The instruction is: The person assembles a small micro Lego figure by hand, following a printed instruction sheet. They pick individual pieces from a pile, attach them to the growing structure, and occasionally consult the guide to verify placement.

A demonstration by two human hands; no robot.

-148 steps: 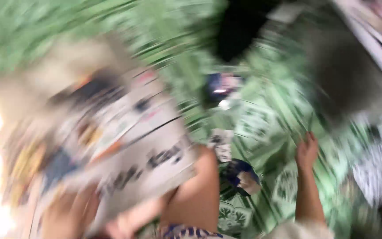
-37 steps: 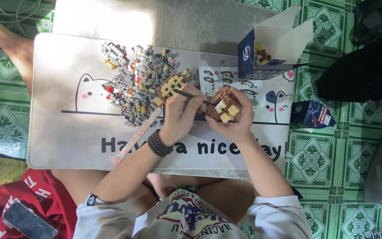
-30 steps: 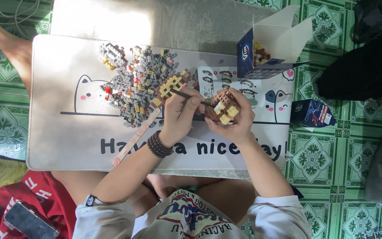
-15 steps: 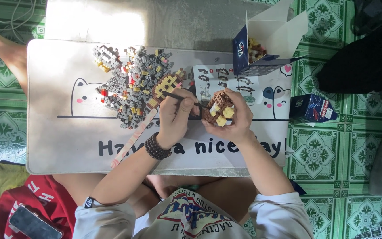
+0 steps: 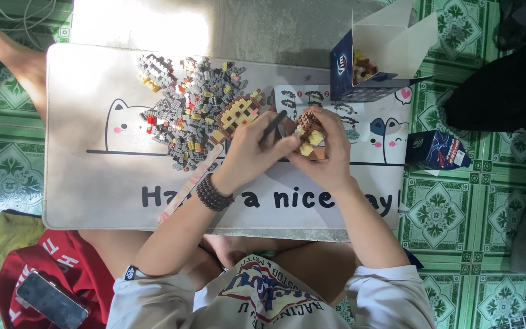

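My right hand [image 5: 331,159] grips a small brown and yellow brick model [image 5: 309,134] above the white mat [image 5: 92,183]. My left hand [image 5: 252,149], with a dark bead bracelet at the wrist, holds a thin black tool [image 5: 273,125] whose tip points at the model. Just left of my hands lies a heap of tiny grey, yellow and red bricks [image 5: 190,113], with a yellow studded plate [image 5: 238,113] at its right edge. A printed instruction sheet [image 5: 360,119] lies under my hands.
An open blue and white box [image 5: 366,67] with bricks inside stands at the mat's far right corner. A small blue carton [image 5: 436,149] sits on the green tiled floor to the right. A phone [image 5: 52,300] lies on red cloth at bottom left. A pink strip [image 5: 190,183] lies on the mat.
The earliest frame is a blur of motion; since then the view has settled over the mat. In the last second my hands stay together at the model, shifting only slightly.
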